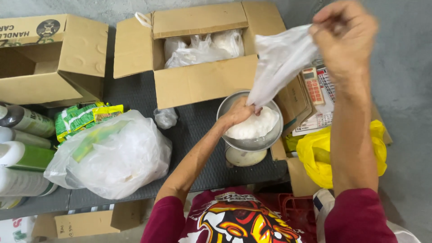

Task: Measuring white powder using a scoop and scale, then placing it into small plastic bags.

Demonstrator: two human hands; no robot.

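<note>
Right hand point(344, 38), fingers pinched shut, holds a clear plastic bag point(279, 63) up by its mouth. Left hand point(238, 112) grips the bag's lower end over a metal bowl point(270, 139) of white powder point(254, 126). Bag looks nearly empty; filled bags already sit in the open carton point(202, 81).
</note>
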